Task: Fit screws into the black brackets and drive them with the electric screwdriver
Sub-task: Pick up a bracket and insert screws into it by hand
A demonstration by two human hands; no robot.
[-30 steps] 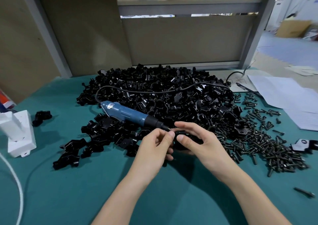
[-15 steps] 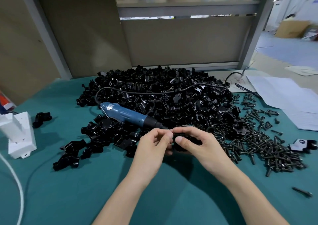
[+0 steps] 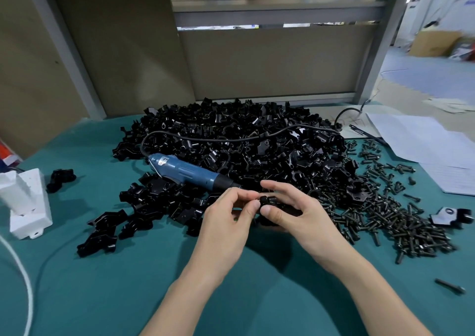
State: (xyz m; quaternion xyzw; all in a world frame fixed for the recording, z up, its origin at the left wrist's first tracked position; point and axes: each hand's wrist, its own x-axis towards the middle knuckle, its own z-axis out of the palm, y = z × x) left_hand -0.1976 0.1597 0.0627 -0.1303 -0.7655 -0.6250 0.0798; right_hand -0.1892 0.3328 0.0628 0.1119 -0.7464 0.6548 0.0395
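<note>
Right, the bracket (image 3: 267,201) I'm working on sits at the centre of the frame over the green table (image 3: 77,297). My right hand (image 3: 295,213) grips it, thumb below, forefinger arched above, the other fingers curled behind. My left hand (image 3: 226,220) reaches in from the lower left, thumb and forefinger pinched at the bracket's left end; whether a screw lies between them I cannot tell. The electric screwdriver (image 3: 185,170) lies just up-left on the bracket pile (image 3: 244,140). Loose screws (image 3: 398,215) spread at right.
</note>
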